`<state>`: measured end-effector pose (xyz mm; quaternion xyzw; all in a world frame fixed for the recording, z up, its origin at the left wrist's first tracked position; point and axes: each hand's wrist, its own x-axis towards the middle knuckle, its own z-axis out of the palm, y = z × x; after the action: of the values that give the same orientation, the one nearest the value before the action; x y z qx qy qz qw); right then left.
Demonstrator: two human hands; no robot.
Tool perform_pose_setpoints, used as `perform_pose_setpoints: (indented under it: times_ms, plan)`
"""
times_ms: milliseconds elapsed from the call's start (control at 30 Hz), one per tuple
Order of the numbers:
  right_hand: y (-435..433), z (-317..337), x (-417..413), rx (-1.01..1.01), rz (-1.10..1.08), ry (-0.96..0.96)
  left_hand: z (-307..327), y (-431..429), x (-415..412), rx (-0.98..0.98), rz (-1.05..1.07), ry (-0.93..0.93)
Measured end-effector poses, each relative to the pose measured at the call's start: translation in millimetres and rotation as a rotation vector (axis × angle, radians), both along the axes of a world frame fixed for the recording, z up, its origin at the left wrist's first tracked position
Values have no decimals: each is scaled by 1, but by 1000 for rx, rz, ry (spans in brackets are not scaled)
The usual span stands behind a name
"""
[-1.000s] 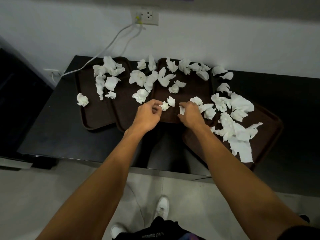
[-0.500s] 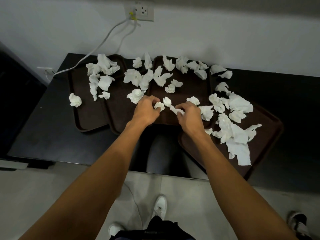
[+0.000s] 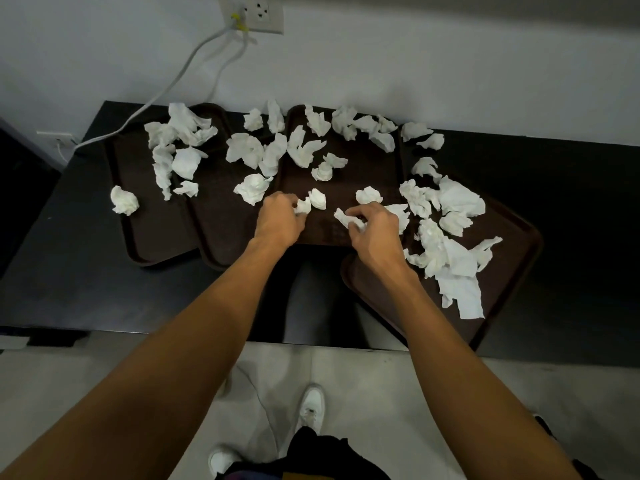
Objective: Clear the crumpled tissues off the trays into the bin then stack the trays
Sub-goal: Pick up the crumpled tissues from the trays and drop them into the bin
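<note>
Middle tray (image 3: 370,171), near edge: small tissue wad (image 3: 302,206) pinched by left hand (image 3: 278,221); torn tissue (image 3: 344,217) pinched by right hand (image 3: 375,232). Several are best gathered per handful.

The left hand (image 3: 277,220) hides its own fingertips and part of the tissue (image 3: 302,207) it pinches. The right hand (image 3: 374,233) and forearm (image 3: 433,323) cover part of a second tissue (image 3: 344,217) and, it seems, the near corner of the right tray (image 3: 512,271). The top edge cuts off the wall socket (image 3: 258,13); the counter (image 3: 571,202) runs past the right edge.
</note>
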<state>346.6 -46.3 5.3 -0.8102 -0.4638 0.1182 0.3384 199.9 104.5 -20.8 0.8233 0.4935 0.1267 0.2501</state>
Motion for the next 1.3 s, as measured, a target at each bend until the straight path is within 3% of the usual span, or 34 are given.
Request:
perform_pose_setpoints:
  times_ms: [300,833,1300]
  plan:
    - [12,12,-43,58,11,71,25,-25,-67,-47,163,-261]
    - [32,10,-238,75,211,186,38,-65,-276,-18,319,-318]
    - [28,-30,-425,-2,363,295,-6,-99,-465,-62,547,-248]
